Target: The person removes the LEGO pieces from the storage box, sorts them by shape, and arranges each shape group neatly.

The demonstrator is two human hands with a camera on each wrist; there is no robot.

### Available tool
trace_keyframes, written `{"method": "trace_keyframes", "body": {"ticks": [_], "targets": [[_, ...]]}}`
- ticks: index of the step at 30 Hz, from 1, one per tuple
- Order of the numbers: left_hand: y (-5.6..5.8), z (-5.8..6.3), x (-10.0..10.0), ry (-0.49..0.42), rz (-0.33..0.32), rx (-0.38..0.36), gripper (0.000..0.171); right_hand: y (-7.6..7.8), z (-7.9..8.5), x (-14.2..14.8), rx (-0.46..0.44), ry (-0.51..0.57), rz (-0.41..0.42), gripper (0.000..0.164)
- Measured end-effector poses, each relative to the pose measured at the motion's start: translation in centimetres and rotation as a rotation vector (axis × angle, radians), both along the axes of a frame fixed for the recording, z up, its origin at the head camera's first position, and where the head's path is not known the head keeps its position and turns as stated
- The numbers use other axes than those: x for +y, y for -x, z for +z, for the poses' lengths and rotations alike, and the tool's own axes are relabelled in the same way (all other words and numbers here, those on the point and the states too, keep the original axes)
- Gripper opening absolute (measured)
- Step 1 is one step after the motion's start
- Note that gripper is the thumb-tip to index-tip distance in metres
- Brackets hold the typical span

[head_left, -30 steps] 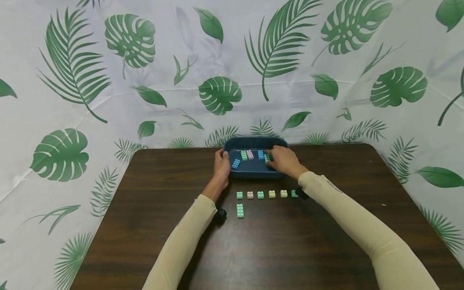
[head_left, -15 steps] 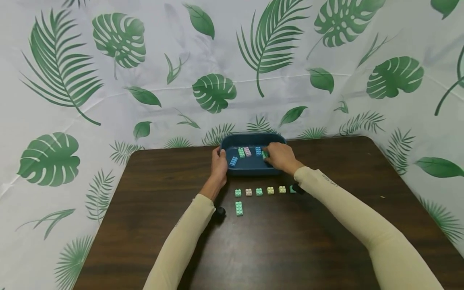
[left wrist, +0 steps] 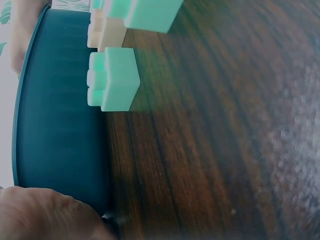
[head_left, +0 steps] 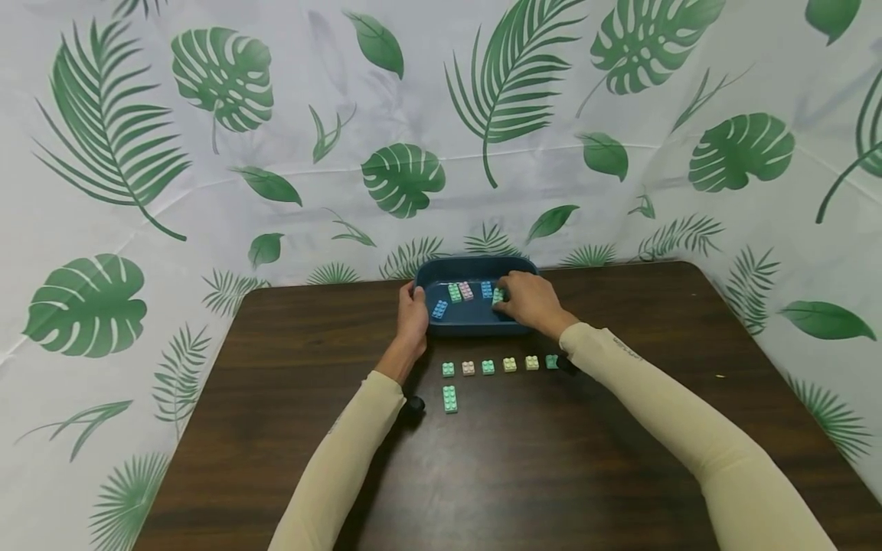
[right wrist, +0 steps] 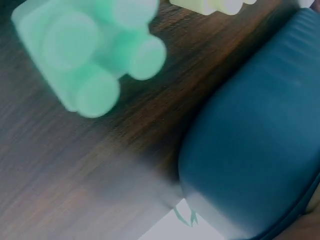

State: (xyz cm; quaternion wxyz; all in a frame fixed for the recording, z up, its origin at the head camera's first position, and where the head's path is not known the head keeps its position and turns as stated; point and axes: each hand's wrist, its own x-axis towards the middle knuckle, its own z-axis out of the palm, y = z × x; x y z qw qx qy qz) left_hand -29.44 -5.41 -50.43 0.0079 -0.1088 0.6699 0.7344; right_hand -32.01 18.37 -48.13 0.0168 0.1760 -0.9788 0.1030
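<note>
A dark blue tray [head_left: 475, 330] stands at the back of the table. My left hand [head_left: 412, 317] grips its left end, thumb over the rim; part of that hand [left wrist: 47, 215] shows against the tray wall in the left wrist view. Reaching over the right end, my right hand [head_left: 532, 300] pinches a green toy building block [head_left: 498, 296] between thumb and fingers, low inside the tray. Left of it lie a long blue block [head_left: 486, 289], a pink block [head_left: 466, 290], a green block [head_left: 454, 292] and another blue block [head_left: 439, 309].
In front of the tray runs a row of small square blocks, from a green one [head_left: 448, 369] through pink and yellow ones [head_left: 510, 364] to a green one [head_left: 552, 361] beside the right wrist. A longer green block [head_left: 450, 399] lies nearer. Leaf-print cloth [head_left: 289, 222] hangs behind the table.
The head view has shifted slightly. My right fingers have closed in on the green block, which now shows more plainly between them. My left hand stays on the tray.
</note>
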Motion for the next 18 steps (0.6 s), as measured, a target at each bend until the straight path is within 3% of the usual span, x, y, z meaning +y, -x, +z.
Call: {"method": "trace_keyframes", "body": {"ticks": [3, 6, 14, 18], "targets": [[0.0, 0.1, 0.0, 0.005, -0.002, -0.001, 0.050, -0.1, -0.1, 0.2, 0.024, 0.040, 0.004, 0.047], [0.0, 0.2, -0.1, 0.006, 0.000, -0.002, 0.050, -0.2, -0.2, 0.3, 0.104, 0.075, 0.030, 0.049], [-0.1, 0.0, -0.3, -0.016, 0.010, -0.026, 0.048, -0.8, -0.3, 0.4, 0.532, 0.081, 0.223, 0.053], [0.1, 0.1, -0.2, -0.030, -0.002, -0.022, 0.049, -1.7, 0.6, 0.3, 0.664, 0.080, 0.297, 0.056]]}}
